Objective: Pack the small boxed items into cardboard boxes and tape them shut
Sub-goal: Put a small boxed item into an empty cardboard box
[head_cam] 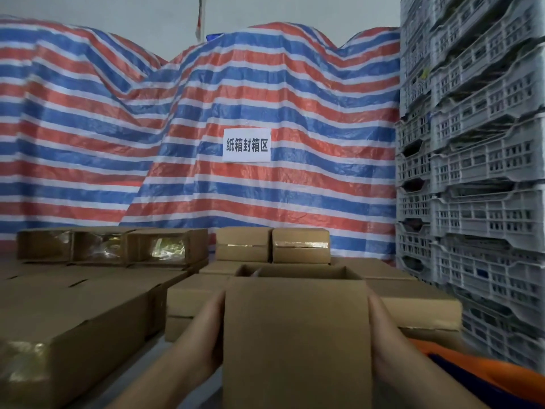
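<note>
The open cardboard box sits at the 6 o'clock edge of the view, held upright between both hands with its mouth facing up, so that its inside can be reached from above. Its top is not yet closed; something pale shows just inside the far left corner, too small to identify. The left hand lies flat along the box's left wall and the right hand along its right wall. On each side the grip is a flat-palmed press with fingers extended against the cardboard, not curled round an edge, which probably squares and steadies the box rather than lifting it.

Just beyond, from 12 to 3 o'clock of the box, plain closed cartons are packed close together; they seem to form the surface it is worked on. Further back at 12 o'clock, two taped boxes stand side by side, glossy tape across their seams, likely finished ones set out of the way. At 10 o'clock is a row of cartons with shiny film on their faces, and at 8 o'clock a larger taped carton.

Behind everything hangs a striped tarpaulin carrying a white paper sign. Stacked grey plastic crates rise at 3 o'clock.
</note>
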